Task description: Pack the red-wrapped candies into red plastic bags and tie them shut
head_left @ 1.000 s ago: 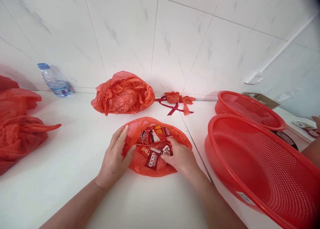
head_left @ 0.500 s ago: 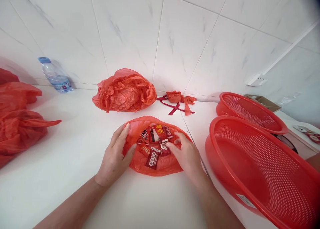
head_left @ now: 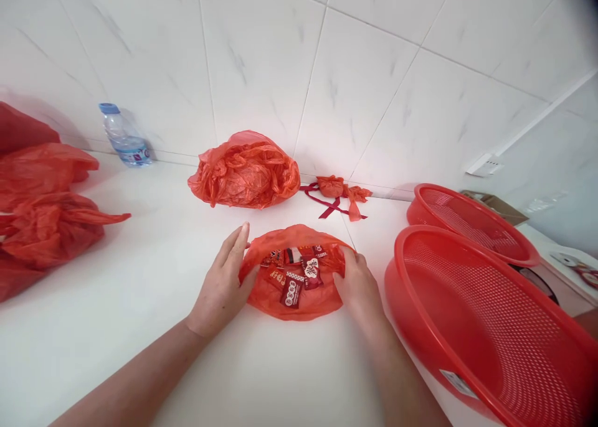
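A red plastic bag (head_left: 299, 312) sits with its mouth spread on the white counter. Inside lie several small wrapped snack packets (head_left: 292, 290), mostly dark red with white print. At the bag's left rim is my left hand (head_left: 222, 281), fingers stretched upward and the thumb apart from them over the bag's edge. My right hand (head_left: 362, 284) is at the opposite rim, its fingers curled around the plastic and the thumb on the inner side. Its fingertips are partly hidden by the bag.
Behind stands a crumpled red bag (head_left: 245, 175), with a small red bundle (head_left: 331, 186) and dark red ribbon (head_left: 329, 209) beside it. More red bags (head_left: 60, 228) and a water bottle (head_left: 126, 140) are at left. Red perforated baskets (head_left: 443, 309) occupy the right.
My right hand has moved from over the packets to the bag's right rim. The bag's mouth looks narrower, with its right side drawn inward. The view has shifted slightly left.
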A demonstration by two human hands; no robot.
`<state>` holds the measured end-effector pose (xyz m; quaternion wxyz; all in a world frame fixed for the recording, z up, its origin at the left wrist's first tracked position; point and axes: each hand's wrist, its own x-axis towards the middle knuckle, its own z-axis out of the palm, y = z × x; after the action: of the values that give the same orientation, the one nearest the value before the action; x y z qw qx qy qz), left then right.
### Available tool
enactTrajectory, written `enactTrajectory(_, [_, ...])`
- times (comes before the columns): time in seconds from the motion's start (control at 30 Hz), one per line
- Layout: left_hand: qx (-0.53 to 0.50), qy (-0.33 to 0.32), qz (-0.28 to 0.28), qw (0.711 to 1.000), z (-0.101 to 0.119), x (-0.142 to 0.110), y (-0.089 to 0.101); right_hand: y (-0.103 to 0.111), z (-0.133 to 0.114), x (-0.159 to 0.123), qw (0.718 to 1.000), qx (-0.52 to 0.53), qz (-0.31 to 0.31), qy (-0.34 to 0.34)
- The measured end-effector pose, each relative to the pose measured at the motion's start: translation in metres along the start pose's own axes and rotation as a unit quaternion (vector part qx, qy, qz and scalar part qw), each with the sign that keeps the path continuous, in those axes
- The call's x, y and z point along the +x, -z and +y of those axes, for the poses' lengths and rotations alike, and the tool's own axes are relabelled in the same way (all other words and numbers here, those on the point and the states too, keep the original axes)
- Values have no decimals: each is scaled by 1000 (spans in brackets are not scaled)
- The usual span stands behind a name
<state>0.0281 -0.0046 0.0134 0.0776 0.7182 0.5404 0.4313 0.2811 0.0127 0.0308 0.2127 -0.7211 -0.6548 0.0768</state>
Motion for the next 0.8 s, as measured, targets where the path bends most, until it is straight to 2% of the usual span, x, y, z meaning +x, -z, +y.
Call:
enactTrajectory(0.17, [-32, 51, -12, 998, -1, 1, 0, -8, 10, 7, 982, 190, -4, -20])
enactTrajectory(0.23, [-54, 123, -24, 991, -2, 3, 2, -7, 11, 8, 962, 271, -3, -25])
enactTrajectory(0.3, [-91, 222, -50, 970, -3, 6, 5, -4, 10, 9, 944, 329, 6, -18])
enactTrajectory(0.37, [-171, 299, -81, 935, -5, 9, 9, -2, 9, 9, 935, 353, 44, -6])
enactTrajectory(0.43, [-298, 333, -88, 890, -5, 11, 13, -3, 11, 9, 922, 376, 90, -13])
enactTrajectory(0.53, [-484, 359, -53, 796, -7, 13, 16, -8, 16, 13, 874, 470, 107, -64])
enactTrajectory(0.6, [-549, 399, -21, 735, -10, 14, 17, -11, 20, 17, 820, 556, 82, -103])
enactTrajectory(0.67, [-580, 437, 12, 687, -13, 16, 19, -12, 22, 20, 767, 624, 36, -142])
enactTrajectory(0.7, [-592, 449, 26, 669, -16, 18, 19, -12, 22, 22, 750, 642, 6, -159])
enactTrajectory(0.73, [-601, 457, 38, 655, -17, 20, 20, -11, 21, 22, 742, 648, -27, -170])
enactTrajectory(0.8, [-611, 467, 54, 637, -19, 23, 22, -9, 18, 22, 748, 635, -92, -169])
